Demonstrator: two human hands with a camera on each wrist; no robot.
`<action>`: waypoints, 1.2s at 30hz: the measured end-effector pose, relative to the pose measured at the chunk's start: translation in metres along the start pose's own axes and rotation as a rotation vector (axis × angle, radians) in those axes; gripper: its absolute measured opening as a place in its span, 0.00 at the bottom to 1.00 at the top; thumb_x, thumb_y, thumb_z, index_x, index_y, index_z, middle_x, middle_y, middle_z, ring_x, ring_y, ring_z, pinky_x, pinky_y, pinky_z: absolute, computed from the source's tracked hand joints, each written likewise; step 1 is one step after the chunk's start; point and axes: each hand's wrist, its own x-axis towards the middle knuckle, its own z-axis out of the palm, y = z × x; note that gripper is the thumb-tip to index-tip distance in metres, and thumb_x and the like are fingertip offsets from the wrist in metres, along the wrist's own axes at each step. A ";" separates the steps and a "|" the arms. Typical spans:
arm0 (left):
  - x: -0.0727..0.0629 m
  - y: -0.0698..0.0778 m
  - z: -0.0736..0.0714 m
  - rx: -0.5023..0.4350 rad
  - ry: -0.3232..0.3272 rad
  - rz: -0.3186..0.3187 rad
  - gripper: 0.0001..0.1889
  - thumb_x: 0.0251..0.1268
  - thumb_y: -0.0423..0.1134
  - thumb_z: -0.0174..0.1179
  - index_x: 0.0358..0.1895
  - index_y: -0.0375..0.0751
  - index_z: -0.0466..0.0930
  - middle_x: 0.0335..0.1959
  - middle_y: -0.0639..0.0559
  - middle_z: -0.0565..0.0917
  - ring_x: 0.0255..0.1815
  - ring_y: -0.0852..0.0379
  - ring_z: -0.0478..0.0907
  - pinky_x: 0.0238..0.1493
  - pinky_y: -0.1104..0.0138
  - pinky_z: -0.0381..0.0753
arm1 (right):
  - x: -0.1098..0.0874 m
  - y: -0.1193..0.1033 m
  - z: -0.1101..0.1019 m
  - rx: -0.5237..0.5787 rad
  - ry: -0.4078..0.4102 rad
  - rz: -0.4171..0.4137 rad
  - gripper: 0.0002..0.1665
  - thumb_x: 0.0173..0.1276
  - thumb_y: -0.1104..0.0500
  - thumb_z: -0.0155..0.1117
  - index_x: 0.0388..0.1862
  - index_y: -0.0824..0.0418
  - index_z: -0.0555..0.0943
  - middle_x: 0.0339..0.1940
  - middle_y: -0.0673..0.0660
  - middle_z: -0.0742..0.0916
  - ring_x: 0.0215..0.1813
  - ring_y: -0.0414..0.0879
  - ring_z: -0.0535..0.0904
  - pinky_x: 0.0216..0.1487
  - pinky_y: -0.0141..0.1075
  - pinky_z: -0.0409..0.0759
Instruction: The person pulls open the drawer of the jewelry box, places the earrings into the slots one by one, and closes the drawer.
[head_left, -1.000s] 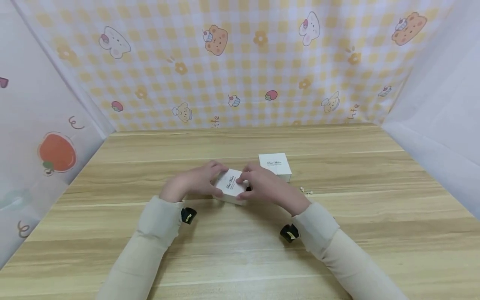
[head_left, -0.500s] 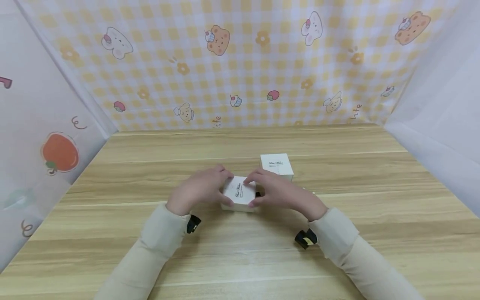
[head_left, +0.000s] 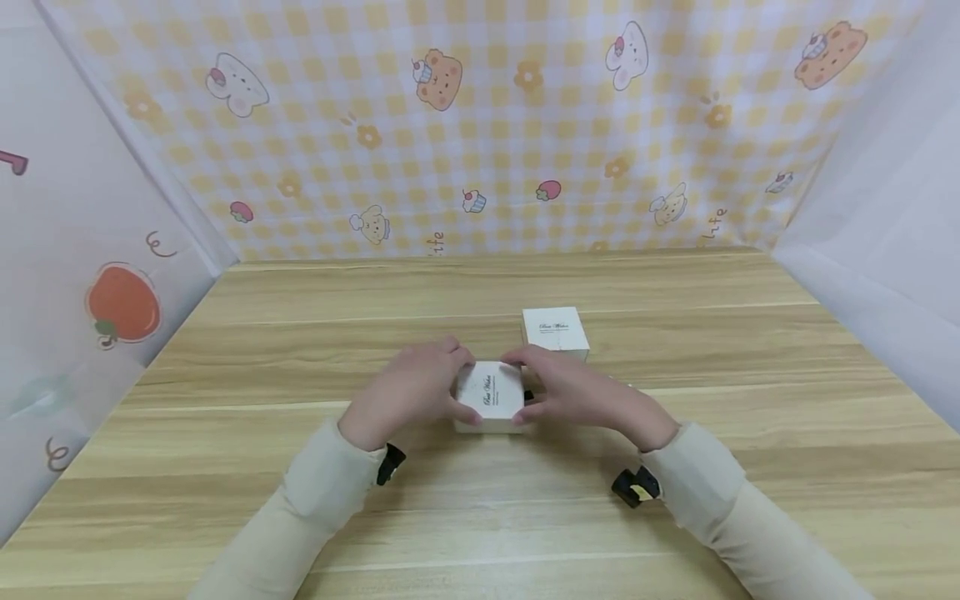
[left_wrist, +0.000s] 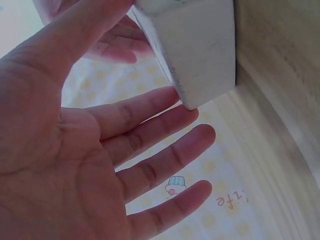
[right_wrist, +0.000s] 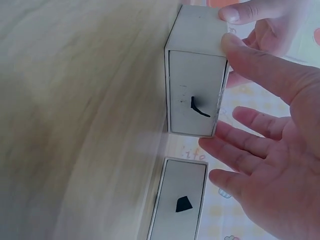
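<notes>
Both hands are on a small white drawer-style gift box (head_left: 490,390) with "Best Wishes" printed on its top, lying flat on the table. My left hand (head_left: 411,392) holds its left end, thumb at the near corner and fingertips at the far corner. On the other end, my right hand (head_left: 581,390) holds the box the same way. A short black ribbon pull (right_wrist: 199,108) sticks out of the right end face, which sits flush in its sleeve in the right wrist view. Several left fingers (left_wrist: 170,150) stretch straight past the box's corner.
A second white box (head_left: 555,328) with the same print stands just behind the right hand, with its own black pull tab (right_wrist: 184,204). A tiny shiny piece lies mostly hidden behind the right forearm. Patterned cloth (head_left: 480,125) hangs behind the wooden table (head_left: 337,292).
The held box has slid right and toward me, turning until its edges run straight with the table. Both hands moved along with it. The second box stayed put.
</notes>
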 end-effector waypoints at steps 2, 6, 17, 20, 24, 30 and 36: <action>-0.001 0.002 0.001 0.013 0.014 0.004 0.37 0.39 0.59 0.71 0.54 0.42 0.76 0.42 0.55 0.77 0.33 0.58 0.69 0.43 0.61 0.70 | -0.002 0.001 0.000 0.012 -0.003 -0.005 0.44 0.51 0.53 0.74 0.65 0.63 0.66 0.62 0.57 0.76 0.63 0.50 0.70 0.63 0.45 0.68; -0.002 0.006 0.004 0.020 0.034 0.015 0.36 0.38 0.60 0.71 0.51 0.42 0.76 0.39 0.55 0.75 0.33 0.58 0.69 0.41 0.61 0.69 | -0.007 0.004 -0.001 0.020 -0.009 -0.019 0.45 0.51 0.53 0.74 0.65 0.64 0.65 0.63 0.58 0.75 0.65 0.51 0.69 0.64 0.46 0.67; -0.005 0.014 0.009 0.060 0.048 0.040 0.36 0.39 0.63 0.69 0.50 0.42 0.76 0.38 0.55 0.74 0.32 0.57 0.68 0.41 0.59 0.71 | -0.021 0.007 -0.001 0.038 -0.008 -0.023 0.42 0.52 0.53 0.73 0.64 0.61 0.66 0.62 0.57 0.75 0.64 0.51 0.69 0.63 0.47 0.68; -0.007 0.016 0.009 0.051 0.050 0.041 0.36 0.40 0.62 0.69 0.50 0.42 0.75 0.37 0.55 0.73 0.31 0.57 0.67 0.40 0.60 0.70 | -0.023 0.007 -0.001 0.046 -0.007 -0.015 0.41 0.52 0.54 0.73 0.63 0.60 0.66 0.62 0.56 0.75 0.64 0.50 0.70 0.63 0.47 0.68; -0.009 0.017 0.010 0.067 0.048 0.034 0.36 0.41 0.63 0.68 0.51 0.42 0.75 0.39 0.55 0.74 0.34 0.56 0.68 0.42 0.59 0.69 | -0.024 0.006 0.000 0.050 -0.005 -0.016 0.41 0.52 0.54 0.72 0.64 0.58 0.65 0.62 0.54 0.75 0.64 0.49 0.70 0.63 0.46 0.68; -0.010 0.019 0.012 0.092 0.049 0.039 0.37 0.41 0.64 0.68 0.51 0.42 0.73 0.45 0.53 0.75 0.39 0.54 0.69 0.44 0.57 0.70 | -0.026 0.007 0.000 0.050 -0.003 -0.022 0.41 0.51 0.54 0.73 0.63 0.57 0.65 0.62 0.54 0.75 0.65 0.50 0.69 0.63 0.47 0.68; -0.011 0.020 0.012 0.082 0.051 0.060 0.37 0.41 0.64 0.67 0.51 0.41 0.73 0.45 0.51 0.75 0.38 0.54 0.68 0.39 0.60 0.69 | -0.028 0.008 0.001 0.058 -0.001 -0.027 0.40 0.51 0.54 0.73 0.62 0.57 0.66 0.62 0.54 0.75 0.65 0.49 0.69 0.64 0.47 0.67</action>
